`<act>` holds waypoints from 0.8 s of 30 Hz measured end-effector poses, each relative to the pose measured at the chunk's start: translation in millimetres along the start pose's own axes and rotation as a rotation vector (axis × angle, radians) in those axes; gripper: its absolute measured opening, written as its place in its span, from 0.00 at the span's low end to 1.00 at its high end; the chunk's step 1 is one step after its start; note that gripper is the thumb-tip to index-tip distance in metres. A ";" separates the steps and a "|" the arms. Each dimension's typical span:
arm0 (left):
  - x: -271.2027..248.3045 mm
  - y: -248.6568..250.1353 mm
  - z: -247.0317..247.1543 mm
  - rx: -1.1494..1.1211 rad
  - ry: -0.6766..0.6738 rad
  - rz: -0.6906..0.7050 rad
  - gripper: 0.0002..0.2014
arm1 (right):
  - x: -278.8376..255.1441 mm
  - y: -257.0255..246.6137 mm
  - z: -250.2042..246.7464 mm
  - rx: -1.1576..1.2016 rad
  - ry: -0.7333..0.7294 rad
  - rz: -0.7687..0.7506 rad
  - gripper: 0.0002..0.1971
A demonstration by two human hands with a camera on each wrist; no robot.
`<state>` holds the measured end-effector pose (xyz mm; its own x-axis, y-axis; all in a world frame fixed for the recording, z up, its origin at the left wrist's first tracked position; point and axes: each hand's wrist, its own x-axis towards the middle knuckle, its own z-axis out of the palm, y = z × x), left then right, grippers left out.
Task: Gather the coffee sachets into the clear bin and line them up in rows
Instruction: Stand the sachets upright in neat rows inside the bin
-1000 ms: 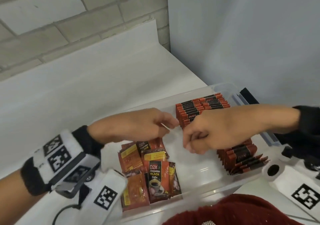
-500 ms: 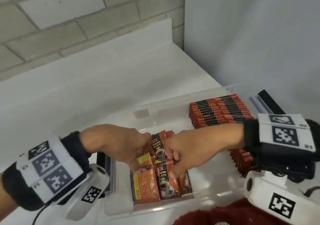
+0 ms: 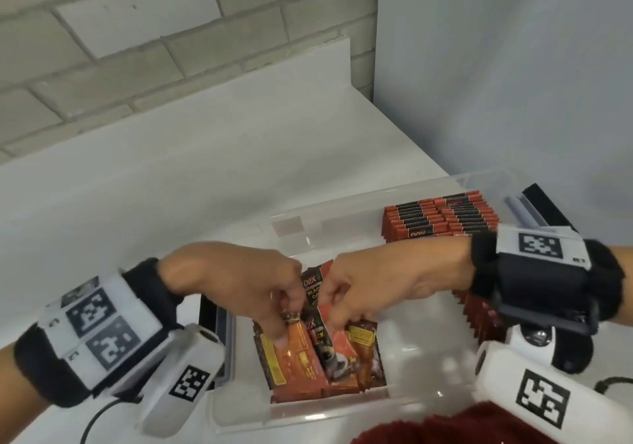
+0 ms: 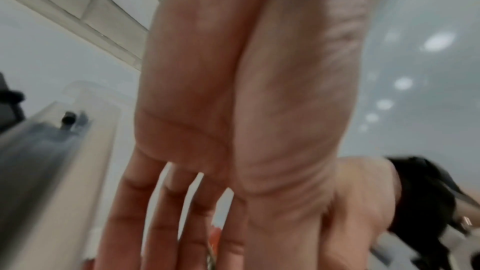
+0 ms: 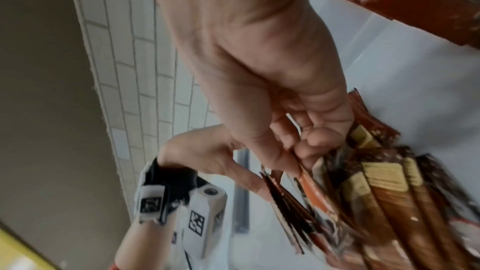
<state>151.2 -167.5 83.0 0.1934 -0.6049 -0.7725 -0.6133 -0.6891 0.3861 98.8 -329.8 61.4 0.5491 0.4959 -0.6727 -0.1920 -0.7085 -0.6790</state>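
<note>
The clear bin (image 3: 342, 205) lies on the white counter. Two rows of coffee sachets stand on edge in it, one at the back right (image 3: 442, 217) and one partly hidden under my right wrist (image 3: 479, 317). A loose pile of sachets (image 3: 301, 368) fills its front left corner. My right hand (image 3: 337, 317) pinches a bundle of these sachets (image 5: 376, 202) between thumb and curled fingers (image 5: 319, 141). My left hand (image 3: 281, 323) reaches into the same pile. Its fingers (image 4: 166, 223) are nearly straight and touch the bundle's edge (image 5: 270, 190).
The white counter (image 3: 171, 186) runs back to a brick wall (image 3: 137, 49). A grey panel (image 3: 496, 84) stands close behind the bin on the right. A black object (image 3: 544, 200) lies past the bin's far right corner. A dark red garment (image 3: 462, 426) is at the near edge.
Both hands came down from above the bin's middle into the loose pile at its front left. The right hand took hold of sachets there, and the left hand's fingers straightened against them.
</note>
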 end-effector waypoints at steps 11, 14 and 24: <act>-15.7 6.8 -40.6 -0.715 0.439 0.181 0.08 | -37.9 15.2 -47.3 0.729 0.211 -0.336 0.28; 1.6 20.7 -42.6 -0.889 0.532 0.200 0.14 | -38.2 23.2 -55.2 0.674 0.406 -0.360 0.29; 37.3 31.3 -61.5 -1.396 0.422 0.448 0.25 | -44.0 37.8 -75.9 0.732 0.649 -0.544 0.23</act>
<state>186.3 -236.2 97.3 0.5394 -0.7592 -0.3642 0.4650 -0.0920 0.8805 129.1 -416.5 87.6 0.9850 0.1425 -0.0975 -0.1117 0.0953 -0.9892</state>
